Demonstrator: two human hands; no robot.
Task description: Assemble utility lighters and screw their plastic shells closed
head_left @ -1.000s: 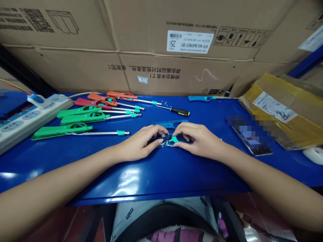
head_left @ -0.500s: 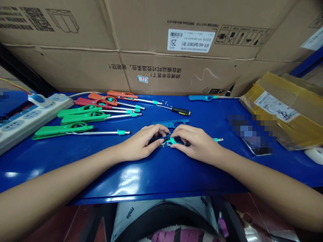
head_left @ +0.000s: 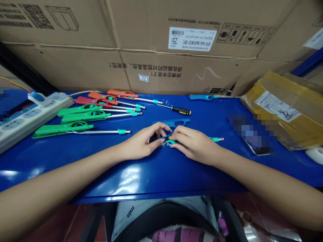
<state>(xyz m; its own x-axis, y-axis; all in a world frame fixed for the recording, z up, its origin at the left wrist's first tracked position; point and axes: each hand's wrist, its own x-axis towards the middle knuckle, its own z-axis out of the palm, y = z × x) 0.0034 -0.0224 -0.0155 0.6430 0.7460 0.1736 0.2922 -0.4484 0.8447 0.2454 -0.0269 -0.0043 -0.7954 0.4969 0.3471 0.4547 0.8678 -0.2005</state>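
Note:
Between my hands on the table lies an opened blue long-nosed lighter, its green-collared metal tip (head_left: 217, 139) sticking out past my right hand. My left hand (head_left: 141, 143) is closed around the handle end, thumb and fingers pinching it. The fingers of my right hand (head_left: 195, 144) press together on a teal part (head_left: 171, 142) inside the handle, with thin white wires beside it. Much of the lighter is hidden under my fingers. Just behind my hands rests a loose blue handle half (head_left: 170, 123).
Several green, red and orange lighters (head_left: 83, 116) lie at the left, near a white power strip (head_left: 32, 117). A screwdriver (head_left: 180, 110) and a blue lighter (head_left: 202, 97) lie at the back. To the right are a phone (head_left: 254, 141) and a taped carton (head_left: 285, 111); large cardboard (head_left: 151, 33) stands behind.
The fingers of my right hand have shifted slightly and closed further over the teal part. My left hand keeps nearly the same hold.

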